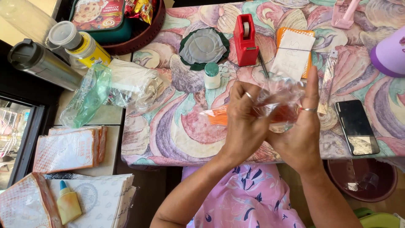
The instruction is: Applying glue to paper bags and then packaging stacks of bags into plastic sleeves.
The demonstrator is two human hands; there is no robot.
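My left hand (pixel 244 122) and my right hand (pixel 301 126) are together over the table's front edge, both gripping a clear plastic bag (pixel 280 99) with an orange paper item (pixel 217 116) partly inside it. The orange piece sticks out to the left of my left hand. A ring sits on a finger of each hand. Behind my hands lies an orange-edged stack with a white paper (pixel 294 52) on top.
The shell-patterned tablecloth (pixel 168 131) holds a red tape dispenser (pixel 245 40), a small white bottle with a green cap (pixel 211 76), a green-edged round piece (pixel 203 47), a phone (pixel 356 126) and a purple object (pixel 390 52). Left: plastic bags (pixel 109 90), a steel flask (pixel 40 63), paper stacks (pixel 69 150), a glue bottle (pixel 67 202).
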